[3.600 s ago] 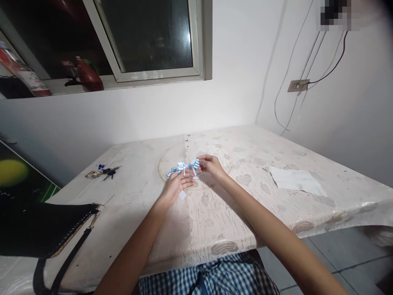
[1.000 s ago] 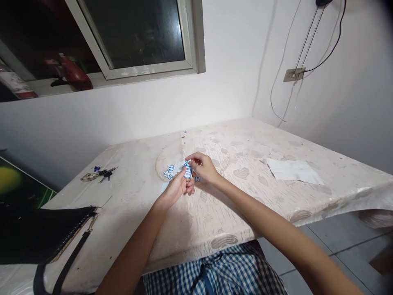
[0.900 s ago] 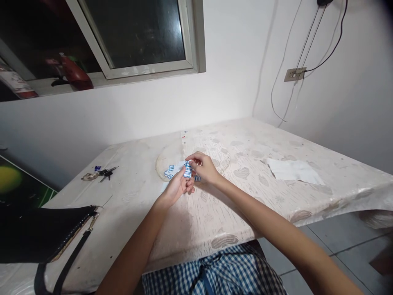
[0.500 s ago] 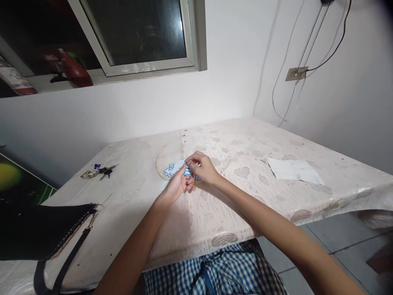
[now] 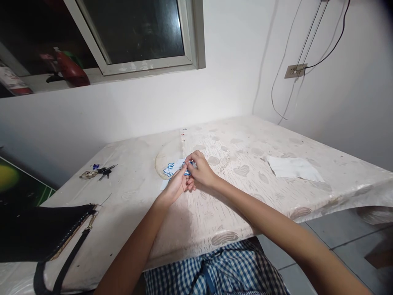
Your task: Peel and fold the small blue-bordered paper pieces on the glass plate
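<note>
Both hands meet over the middle of the table [image 5: 147, 229]. My left hand [image 5: 176, 186] is closed, thumb on top, around a small white paper piece with blue print [image 5: 187, 172]. Against the same piece, my right hand [image 5: 201, 169] pinches with thumb and fingertips. Much of the piece is covered by fingers. Just beyond my left hand lies a white paper with blue lettering [image 5: 173, 167], partly hidden by the hand. A plain pale scrap [image 5: 163, 185] shows beside my left wrist.
Keys [image 5: 106, 171] lie at the left, behind a black bag [image 5: 43, 229] with a strap. A white paper sheet [image 5: 293, 169] rests on the right. A window [image 5: 138, 37] and a wall outlet [image 5: 295, 71] with cables are beyond the table.
The fingers of my right hand have shifted slightly on the small printed piece, and less of it shows now. The view has tilted a little.
</note>
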A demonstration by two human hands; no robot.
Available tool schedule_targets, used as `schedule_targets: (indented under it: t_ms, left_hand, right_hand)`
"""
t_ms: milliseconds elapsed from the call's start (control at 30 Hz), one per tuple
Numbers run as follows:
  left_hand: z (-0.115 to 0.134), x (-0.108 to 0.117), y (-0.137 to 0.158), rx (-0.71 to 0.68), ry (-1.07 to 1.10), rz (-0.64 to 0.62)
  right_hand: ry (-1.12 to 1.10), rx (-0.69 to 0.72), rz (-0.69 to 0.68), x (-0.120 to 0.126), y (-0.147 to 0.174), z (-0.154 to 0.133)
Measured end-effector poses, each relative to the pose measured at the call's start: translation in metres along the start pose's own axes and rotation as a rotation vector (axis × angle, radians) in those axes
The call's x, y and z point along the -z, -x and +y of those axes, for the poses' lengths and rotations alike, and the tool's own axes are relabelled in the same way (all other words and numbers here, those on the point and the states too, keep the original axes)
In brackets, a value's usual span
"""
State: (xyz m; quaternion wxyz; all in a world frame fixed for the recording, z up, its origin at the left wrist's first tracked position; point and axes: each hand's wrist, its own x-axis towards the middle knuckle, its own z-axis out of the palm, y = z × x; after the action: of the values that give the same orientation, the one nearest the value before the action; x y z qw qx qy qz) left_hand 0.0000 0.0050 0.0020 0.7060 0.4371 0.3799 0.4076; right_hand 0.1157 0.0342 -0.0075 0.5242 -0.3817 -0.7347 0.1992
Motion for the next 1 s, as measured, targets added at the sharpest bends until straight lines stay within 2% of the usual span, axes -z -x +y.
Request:
schedule_targets:
  t_ms: [167, 267, 300, 333, 400, 433, 500, 633, 833, 900, 1000]
  left_hand:
    - [-0.001, 0.002, -0.001, -0.036, 0.016, 0.009]
    - [0.002, 0.007, -0.003, -0.100, 0.080, 0.080]
    - [0.003, 0.009, -0.003, -0.122, 0.115, 0.118]
    - [0.005, 0.011, -0.004, -0.143, 0.150, 0.154]
    - [0.008, 0.014, -0.004, -0.174, 0.210, 0.218]
    - [0.009, 0.015, -0.004, -0.185, 0.233, 0.240]
    - [0.011, 0.016, -0.005, -0.200, 0.260, 0.269]
    - [0.010, 0.017, -0.006, -0.214, 0.261, 0.282]
    - [0.009, 0.019, -0.007, -0.214, 0.230, 0.287]
    - [0.009, 0.019, -0.006, -0.184, 0.207, 0.294]
    - [0.008, 0.019, -0.007, -0.097, 0.165, 0.292]
  right_hand:
    - [0.005, -0.004, 0.011, 0.000, -0.003, 0.001]
    - [0.068, -0.075, 0.055, 0.012, -0.010, 0.006]
    - [0.130, -0.117, 0.008, 0.017, -0.013, 0.008]
    - [0.208, -0.170, -0.107, 0.022, -0.014, 0.009]
    - [0.381, -0.242, -0.425, 0.030, -0.014, 0.010]
    - [0.471, -0.245, -0.534, 0.032, -0.012, 0.009]
    - [0.598, -0.215, -0.644, 0.033, -0.009, 0.005]
    - [0.647, -0.127, -0.727, 0.028, -0.006, -0.002]
    - [0.707, -0.021, -0.634, 0.029, -0.006, 0.005]
    - [0.646, 0.005, -0.545, 0.033, -0.007, 0.009]
    - [0.497, 0.011, -0.331, 0.041, -0.012, 0.012]
